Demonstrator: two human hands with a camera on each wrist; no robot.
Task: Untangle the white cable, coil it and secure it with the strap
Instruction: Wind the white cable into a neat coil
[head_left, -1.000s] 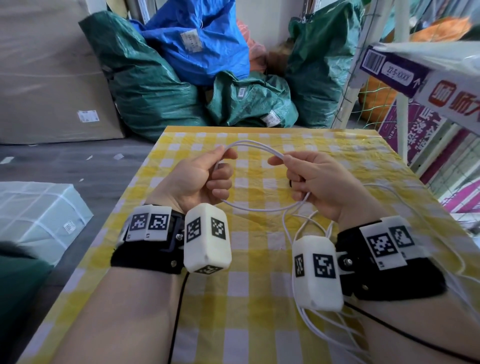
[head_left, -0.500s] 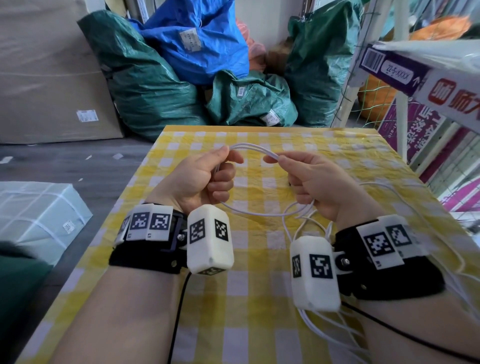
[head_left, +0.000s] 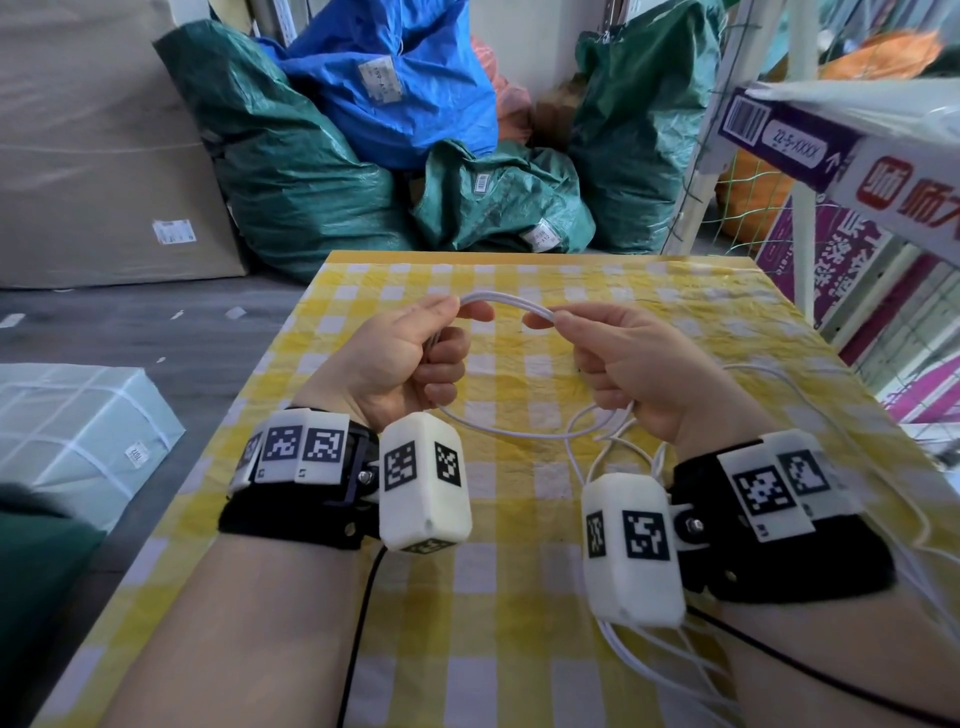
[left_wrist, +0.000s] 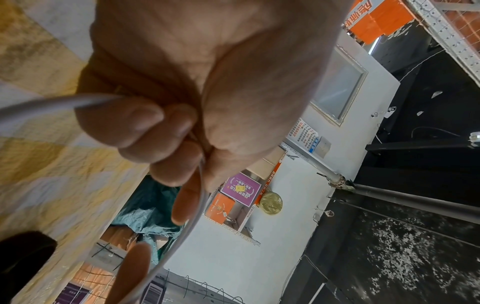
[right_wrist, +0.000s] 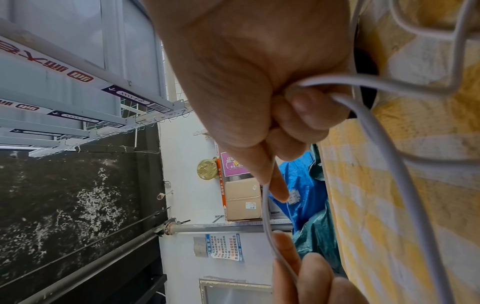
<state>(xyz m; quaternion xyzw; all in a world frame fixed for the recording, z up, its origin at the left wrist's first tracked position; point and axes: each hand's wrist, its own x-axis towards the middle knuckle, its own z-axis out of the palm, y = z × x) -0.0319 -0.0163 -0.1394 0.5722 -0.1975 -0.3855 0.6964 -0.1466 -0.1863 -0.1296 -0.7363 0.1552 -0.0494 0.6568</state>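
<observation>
L hand (head_left: 400, 358) & R hand (head_left: 631, 364) lifted white cable (head_left: 511, 304) loop slightly higher.

Both hands are up over the bench (head_left: 519, 649), left hand (head_left: 395, 364) left, right hand (head_left: 639, 364) right, the cable (head_left: 511, 304) arching between them. More cable lies on the bench below and right. Sacks (head_left: 311, 171) sit behind the bench, shelving (head_left: 857, 156) to the right.

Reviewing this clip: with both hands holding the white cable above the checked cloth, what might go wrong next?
1. Loose loops of the thin white cable lie crossed near the right hand; pulling could tighten them into a knot.
2. Slack trails past the right wrist toward the edge of the yellow checked tablecloth and may snag.
3. The left hand holds several strands; one might slip and undo the coil.
</observation>
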